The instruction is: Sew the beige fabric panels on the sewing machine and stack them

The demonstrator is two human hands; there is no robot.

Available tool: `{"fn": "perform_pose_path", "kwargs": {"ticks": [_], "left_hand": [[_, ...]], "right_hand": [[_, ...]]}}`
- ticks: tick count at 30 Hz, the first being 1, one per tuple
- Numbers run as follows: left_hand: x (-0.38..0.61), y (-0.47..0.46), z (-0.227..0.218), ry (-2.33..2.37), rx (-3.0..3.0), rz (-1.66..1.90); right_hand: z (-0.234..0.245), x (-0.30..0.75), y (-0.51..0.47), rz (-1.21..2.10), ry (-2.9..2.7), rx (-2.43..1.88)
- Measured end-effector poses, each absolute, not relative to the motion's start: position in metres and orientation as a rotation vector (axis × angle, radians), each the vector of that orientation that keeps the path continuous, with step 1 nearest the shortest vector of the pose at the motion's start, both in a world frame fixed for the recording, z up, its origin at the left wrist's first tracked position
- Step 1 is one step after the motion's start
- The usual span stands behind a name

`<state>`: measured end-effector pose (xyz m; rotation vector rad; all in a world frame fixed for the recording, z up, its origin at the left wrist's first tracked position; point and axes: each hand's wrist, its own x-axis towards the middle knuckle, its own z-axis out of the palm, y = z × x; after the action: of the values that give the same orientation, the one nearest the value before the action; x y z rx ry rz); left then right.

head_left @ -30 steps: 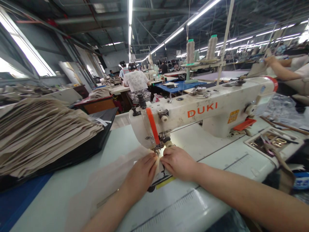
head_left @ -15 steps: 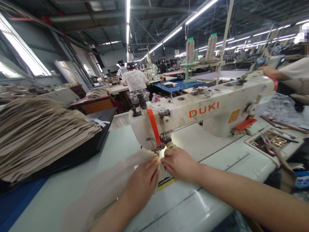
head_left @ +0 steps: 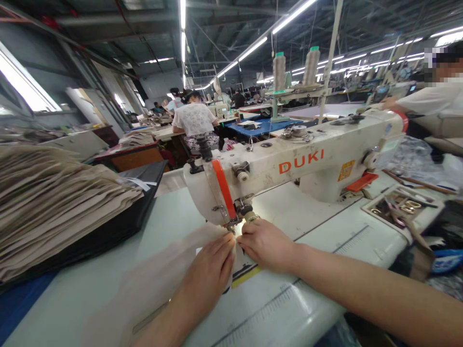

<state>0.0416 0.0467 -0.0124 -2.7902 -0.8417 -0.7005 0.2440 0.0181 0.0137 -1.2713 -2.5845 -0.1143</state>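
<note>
A white sewing machine [head_left: 311,161] marked DUKI stands before me, its lamp glowing beside the needle and presser foot [head_left: 231,226]. A thin, pale, sheer fabric [head_left: 155,270] spreads over the table to the left and runs up to the foot. My left hand [head_left: 213,265] lies over the fabric's edge, fingers together and thumb tucked in, closed on it just in front of the foot. Right of the needle, my right hand [head_left: 269,245] pinches the same edge between thumb and fingers. The fingertips nearly meet, and the fabric between them is mostly hidden.
At left, a tall stack of beige fabric pieces [head_left: 68,207] rests on black material. A tray [head_left: 401,207] with scissors and metal rings sits at right. Thread cones [head_left: 279,72] stand behind the machine. A co-worker [head_left: 434,103] is at far right; another person [head_left: 195,118] sits ahead.
The whole view has shifted slightly, so the scene sits further left. Both hands stay by the presser foot. The co-worker at right shows more in view, and the person ahead has turned their head.
</note>
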Motion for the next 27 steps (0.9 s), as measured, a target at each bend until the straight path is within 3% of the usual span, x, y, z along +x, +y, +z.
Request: {"fn": "perform_pose_path", "kwargs": {"ticks": [20, 27], "left_hand": [[0.044, 0.066, -0.01, -1.033, -2.893, -0.66], [0.021, 0.03, -0.003, -1.109, -2.878, -0.463]], "right_hand": [[0.008, 0.246, 0.018, -0.14, -2.557, -1.257], [0.009, 0.248, 0.009, -0.101, -2.467, -1.168]]}}
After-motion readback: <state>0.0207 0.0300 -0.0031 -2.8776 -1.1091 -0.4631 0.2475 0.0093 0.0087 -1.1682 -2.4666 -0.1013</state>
